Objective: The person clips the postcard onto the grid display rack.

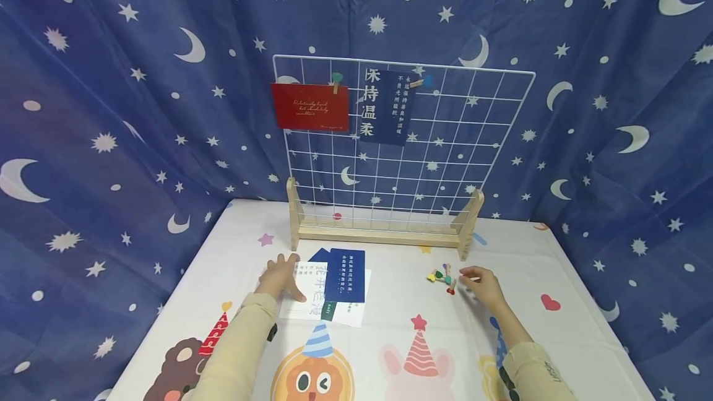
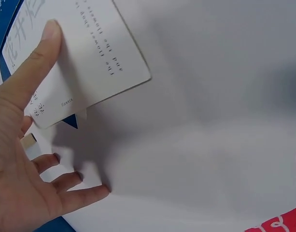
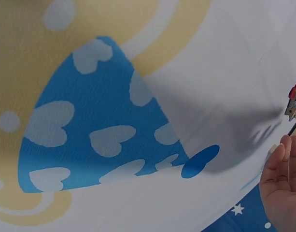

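White and navy paper cards [image 1: 340,280] lie unhung by the spread-fingered left hand [image 1: 278,277], two others [image 1: 309,107] hang on the white wire grid [image 1: 445,67], and the right hand [image 1: 483,287], fingers bent, seems empty beside heart-topped wooden pegs [image 1: 448,279].

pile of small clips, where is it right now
In the head view, the pile of small clips lies on the tablecloth right of centre, just left of the right hand.

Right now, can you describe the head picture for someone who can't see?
A left hand is by some cards on a white table, and a right hand is beside small clips. Behind them, a wire rack holds a red card and a blue card.
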`<action>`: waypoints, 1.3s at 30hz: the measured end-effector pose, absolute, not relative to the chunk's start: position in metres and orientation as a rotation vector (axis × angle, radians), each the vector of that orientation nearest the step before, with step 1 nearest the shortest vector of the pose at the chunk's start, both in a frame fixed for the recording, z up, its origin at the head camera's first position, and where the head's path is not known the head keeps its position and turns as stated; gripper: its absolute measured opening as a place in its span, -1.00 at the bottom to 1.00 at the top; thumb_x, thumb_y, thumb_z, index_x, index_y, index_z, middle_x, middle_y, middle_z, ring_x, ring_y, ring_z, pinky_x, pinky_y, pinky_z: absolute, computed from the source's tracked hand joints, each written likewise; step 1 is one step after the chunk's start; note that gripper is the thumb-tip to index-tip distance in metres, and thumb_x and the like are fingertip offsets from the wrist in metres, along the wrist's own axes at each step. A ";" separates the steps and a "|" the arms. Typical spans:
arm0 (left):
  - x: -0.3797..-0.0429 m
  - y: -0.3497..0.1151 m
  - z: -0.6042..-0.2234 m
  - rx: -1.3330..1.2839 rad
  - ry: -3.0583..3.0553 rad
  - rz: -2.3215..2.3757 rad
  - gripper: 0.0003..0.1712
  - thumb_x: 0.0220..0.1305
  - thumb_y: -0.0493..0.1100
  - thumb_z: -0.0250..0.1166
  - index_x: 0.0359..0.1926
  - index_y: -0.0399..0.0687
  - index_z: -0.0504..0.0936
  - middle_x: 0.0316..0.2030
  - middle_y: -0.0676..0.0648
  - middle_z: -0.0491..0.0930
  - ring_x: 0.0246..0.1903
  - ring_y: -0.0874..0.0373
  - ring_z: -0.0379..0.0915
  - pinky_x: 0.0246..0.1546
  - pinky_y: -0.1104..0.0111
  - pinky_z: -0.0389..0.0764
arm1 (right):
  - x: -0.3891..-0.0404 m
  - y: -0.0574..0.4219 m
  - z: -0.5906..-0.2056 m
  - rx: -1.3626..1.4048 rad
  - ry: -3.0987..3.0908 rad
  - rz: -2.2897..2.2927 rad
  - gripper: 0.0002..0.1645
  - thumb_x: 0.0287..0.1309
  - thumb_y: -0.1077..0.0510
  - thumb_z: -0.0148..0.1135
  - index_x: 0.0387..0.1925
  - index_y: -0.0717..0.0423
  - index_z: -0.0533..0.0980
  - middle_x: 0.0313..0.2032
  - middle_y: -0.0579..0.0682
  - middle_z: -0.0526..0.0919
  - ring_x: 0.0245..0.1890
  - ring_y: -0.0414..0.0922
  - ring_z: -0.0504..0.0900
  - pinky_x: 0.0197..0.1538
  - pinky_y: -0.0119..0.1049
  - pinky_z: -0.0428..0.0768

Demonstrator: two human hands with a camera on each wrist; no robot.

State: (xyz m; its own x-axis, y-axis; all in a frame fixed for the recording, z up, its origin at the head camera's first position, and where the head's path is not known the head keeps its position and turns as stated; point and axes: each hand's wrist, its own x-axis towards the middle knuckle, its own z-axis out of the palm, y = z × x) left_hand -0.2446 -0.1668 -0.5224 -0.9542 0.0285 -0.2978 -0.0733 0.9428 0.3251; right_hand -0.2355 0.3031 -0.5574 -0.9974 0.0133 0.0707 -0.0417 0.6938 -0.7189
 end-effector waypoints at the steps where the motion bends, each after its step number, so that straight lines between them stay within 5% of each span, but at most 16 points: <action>1: -0.244 -0.167 -0.521 -0.017 2.799 0.474 0.21 -0.47 0.00 0.65 0.29 -0.10 0.24 0.12 -0.38 0.28 0.07 -0.37 0.25 -0.07 -0.25 0.45 | -0.235 0.303 -0.557 0.027 -2.829 1.203 -0.74 0.17 0.29 0.19 -0.14 0.42 0.54 -0.21 0.32 0.66 -0.27 0.11 0.63 -0.16 -0.14 0.63; 9: -0.243 -0.170 -0.515 0.065 2.826 0.450 0.10 -0.54 -0.07 0.67 0.14 -0.20 0.32 0.04 -0.37 0.32 -0.01 -0.31 0.30 -0.07 -0.12 0.51 | -0.236 0.303 -0.555 0.046 -2.844 1.172 -0.75 0.16 0.30 0.20 -0.15 0.42 0.54 -0.21 0.31 0.66 -0.26 0.10 0.62 -0.17 -0.17 0.63; 18: -0.250 -0.177 -0.521 0.013 2.832 0.472 0.25 -0.55 -0.12 0.68 0.20 -0.36 0.15 0.06 -0.44 0.27 0.02 -0.35 0.27 -0.05 -0.13 0.51 | -0.237 0.304 -0.555 0.043 -2.852 1.166 -0.75 0.14 0.31 0.21 -0.17 0.42 0.55 -0.23 0.31 0.66 -0.26 0.09 0.61 -0.17 -0.16 0.62; 27: -0.261 -0.178 -0.528 -0.054 2.830 0.542 0.22 -0.50 -0.16 0.66 0.20 -0.24 0.09 -0.05 -0.43 0.43 -0.07 -0.34 0.43 -0.07 -0.12 0.49 | -0.235 0.302 -0.555 0.033 -2.866 1.174 -0.74 0.15 0.30 0.20 -0.17 0.43 0.54 -0.25 0.31 0.65 -0.26 0.10 0.61 -0.16 -0.12 0.62; 33: -0.260 -0.180 -0.531 -0.076 2.772 0.733 0.37 -0.45 -0.29 0.61 0.36 -0.22 -0.09 0.07 -0.49 0.34 -0.03 -0.40 0.41 0.04 -0.13 0.46 | -0.233 0.300 -0.556 -0.006 -2.872 1.205 -0.74 0.14 0.32 0.20 -0.16 0.45 0.53 -0.31 0.28 0.64 -0.34 0.03 0.61 -0.33 -0.28 0.62; 39: -0.260 -0.183 -0.534 -0.085 2.763 0.834 0.39 -0.36 -0.34 0.56 0.41 -0.33 -0.20 0.20 -0.57 0.20 0.15 -0.46 0.25 0.22 -0.15 0.30 | -0.231 0.296 -0.558 -0.125 -2.893 1.292 -0.65 0.15 0.28 0.19 -0.07 0.46 0.48 -0.52 0.05 0.50 -0.55 -0.13 0.53 -0.52 -0.42 0.51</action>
State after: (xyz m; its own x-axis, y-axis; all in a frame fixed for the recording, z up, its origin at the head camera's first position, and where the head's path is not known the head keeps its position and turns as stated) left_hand -0.2601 -0.1831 -0.5343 -0.9661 0.0174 -0.2577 -0.1281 0.8340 0.5366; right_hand -0.2310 0.2964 -0.5579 -0.9965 0.0597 -0.0592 0.0839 0.6649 -0.7422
